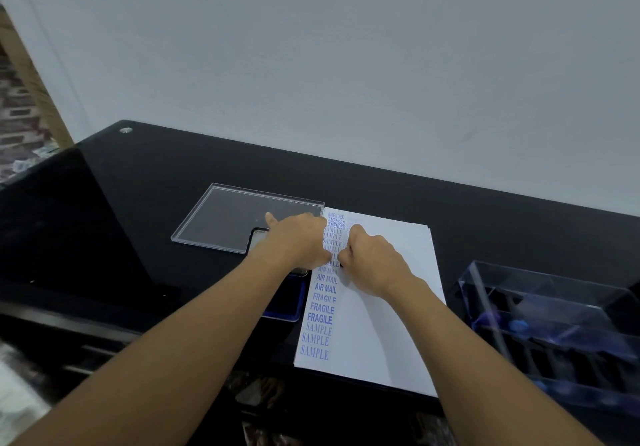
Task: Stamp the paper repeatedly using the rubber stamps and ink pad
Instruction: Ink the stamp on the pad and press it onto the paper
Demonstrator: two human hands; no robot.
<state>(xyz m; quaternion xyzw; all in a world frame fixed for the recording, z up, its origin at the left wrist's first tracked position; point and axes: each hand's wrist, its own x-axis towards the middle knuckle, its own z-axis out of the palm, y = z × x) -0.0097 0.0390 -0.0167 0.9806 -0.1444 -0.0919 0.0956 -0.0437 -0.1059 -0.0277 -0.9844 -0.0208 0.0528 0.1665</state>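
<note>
Black glossy tabletop, reflective, with a rounded far-left corner. A small round metal stud is set into that corner.

Pale grey-white wall directly behind, plain.

Clear plastic lid lies flat on the table left of centre, rim up (its near right corner is hidden).

Clear blue-tinted case sits at the right edge, tilted toward the viewer and split by dividers. Its contents are too blurred to tell.

At far left stands a strip of wooden frame, with a brick-like patterned surface beyond it.

Dark rails run below the tabletop at left.

Mottled patterned floor shows at the bottom edge.
</note>
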